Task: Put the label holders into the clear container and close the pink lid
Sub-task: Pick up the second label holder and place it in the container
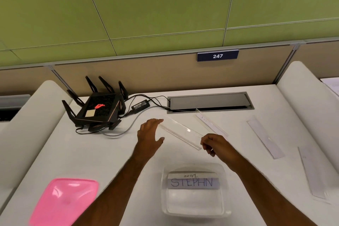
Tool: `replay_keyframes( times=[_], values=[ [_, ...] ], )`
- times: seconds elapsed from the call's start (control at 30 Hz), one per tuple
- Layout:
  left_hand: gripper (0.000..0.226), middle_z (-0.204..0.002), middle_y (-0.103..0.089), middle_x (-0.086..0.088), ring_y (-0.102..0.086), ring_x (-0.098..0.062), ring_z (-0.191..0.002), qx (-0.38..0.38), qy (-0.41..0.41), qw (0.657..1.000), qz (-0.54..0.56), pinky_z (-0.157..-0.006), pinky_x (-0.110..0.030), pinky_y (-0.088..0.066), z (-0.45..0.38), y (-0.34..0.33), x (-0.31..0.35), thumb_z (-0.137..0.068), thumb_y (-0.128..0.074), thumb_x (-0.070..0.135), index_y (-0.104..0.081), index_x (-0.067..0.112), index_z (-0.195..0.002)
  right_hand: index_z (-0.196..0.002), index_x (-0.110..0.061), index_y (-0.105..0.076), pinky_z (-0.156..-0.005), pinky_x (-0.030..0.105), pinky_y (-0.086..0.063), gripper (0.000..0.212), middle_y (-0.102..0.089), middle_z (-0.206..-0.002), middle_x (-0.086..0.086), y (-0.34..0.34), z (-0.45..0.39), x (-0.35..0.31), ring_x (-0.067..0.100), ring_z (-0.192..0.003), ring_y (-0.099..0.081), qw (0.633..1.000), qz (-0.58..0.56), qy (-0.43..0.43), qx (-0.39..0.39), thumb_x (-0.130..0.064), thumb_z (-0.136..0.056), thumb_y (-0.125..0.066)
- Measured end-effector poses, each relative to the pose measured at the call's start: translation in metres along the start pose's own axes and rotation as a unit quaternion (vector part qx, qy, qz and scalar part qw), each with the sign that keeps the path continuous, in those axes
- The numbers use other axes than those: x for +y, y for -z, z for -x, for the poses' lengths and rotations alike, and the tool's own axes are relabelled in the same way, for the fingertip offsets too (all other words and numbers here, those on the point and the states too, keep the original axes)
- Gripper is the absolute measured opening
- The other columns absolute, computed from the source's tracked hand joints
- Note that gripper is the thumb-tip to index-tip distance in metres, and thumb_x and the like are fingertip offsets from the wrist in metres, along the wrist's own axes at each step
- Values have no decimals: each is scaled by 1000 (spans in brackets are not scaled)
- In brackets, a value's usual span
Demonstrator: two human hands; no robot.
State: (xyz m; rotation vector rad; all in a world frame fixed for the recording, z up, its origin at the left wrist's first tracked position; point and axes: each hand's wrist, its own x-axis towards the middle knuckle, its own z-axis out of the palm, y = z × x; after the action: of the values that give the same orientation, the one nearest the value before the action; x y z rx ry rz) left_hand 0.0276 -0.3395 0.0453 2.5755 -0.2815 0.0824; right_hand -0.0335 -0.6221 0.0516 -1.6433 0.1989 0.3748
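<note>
Right hand (212, 144) pinching clear label holder (180, 132) — left hand (149, 134) spread at its far end.

On the beige partition wall, a dark blue rectangular sign (218, 55) reads "247" in white digits. Down in the clear plastic container (227, 205), a label holder with a pale paper strip (193, 182) shows handwritten "STEPHN", and just above it a second white strip (190, 175) carries smaller upside-down handwriting that looks like "BEAR". The black router's (97, 108) red glowing logo (100, 106) has no legible wording.
</note>
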Motion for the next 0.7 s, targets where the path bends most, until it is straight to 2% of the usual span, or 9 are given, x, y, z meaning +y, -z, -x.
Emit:
replay_keyframes(
  times=[0.13,0.43,0.7],
  values=[
    [63,-141,-50,3,-42,-20,-131,27,-16,999,8,-107,-40,-36,11,7,4,-80,-80,25,-52,27,-136,-79,-6,-64,-56,30,-39,31,-58,-71,9,-3,13,-4,17,-59,-47,999,-35,-1,-7,-10,-102,-44],
    [64,-133,-54,-1,-47,-21,-124,57,-46,997,5,-102,-35,-37,35,18,10,-75,-85,27,-55,23,-131,-71,-12,-56,-58,28,-32,26,-44,-65,3,-4,37,0,15,-56,-36,967,-239,-74,-46,-18,-96,-49],
    [65,-132,-55,0,-48,-19,-122,47,-105,993,-24,-100,-34,-38,51,24,7,-73,-86,39,-56,23,-129,-65,-16,-53,-57,30,-33,23,-40,-62,1,-5,48,11,14,-49,-33,946,-297,-117,-63,-22,-87,-53]
  ],
)
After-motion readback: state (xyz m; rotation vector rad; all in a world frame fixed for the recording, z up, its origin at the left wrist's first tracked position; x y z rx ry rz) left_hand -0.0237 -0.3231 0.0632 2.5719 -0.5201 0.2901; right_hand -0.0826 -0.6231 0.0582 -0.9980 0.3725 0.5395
